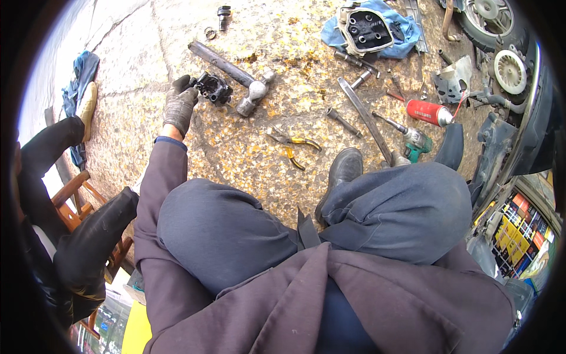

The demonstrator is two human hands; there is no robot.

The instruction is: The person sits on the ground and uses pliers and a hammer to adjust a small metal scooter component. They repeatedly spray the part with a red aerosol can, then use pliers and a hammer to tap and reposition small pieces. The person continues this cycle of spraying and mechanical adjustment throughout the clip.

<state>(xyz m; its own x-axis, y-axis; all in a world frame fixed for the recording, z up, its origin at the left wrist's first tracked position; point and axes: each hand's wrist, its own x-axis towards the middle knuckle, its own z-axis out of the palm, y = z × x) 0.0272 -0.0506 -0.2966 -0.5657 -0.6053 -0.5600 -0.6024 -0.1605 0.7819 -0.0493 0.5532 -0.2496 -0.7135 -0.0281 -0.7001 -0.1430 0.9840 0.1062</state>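
Observation:
My left hand, in a dirty grey glove, reaches out at the left with its fingers closed on the edge of a black, greasy metal part. Beside that part lies a hammer with a steel head and dark handle. My right hand is mostly hidden behind my right knee. It appears closed round the lower end of a long metal bar, which slants up and left. Pliers with yellow handles lie spread between my hands. A socket extension rests left of the bar.
A green power tool and a red spray can lie at the right. Farther off, an engine cover sits on blue cloth. A wheel and a white fan disc stand far right. Another person's leg is at left.

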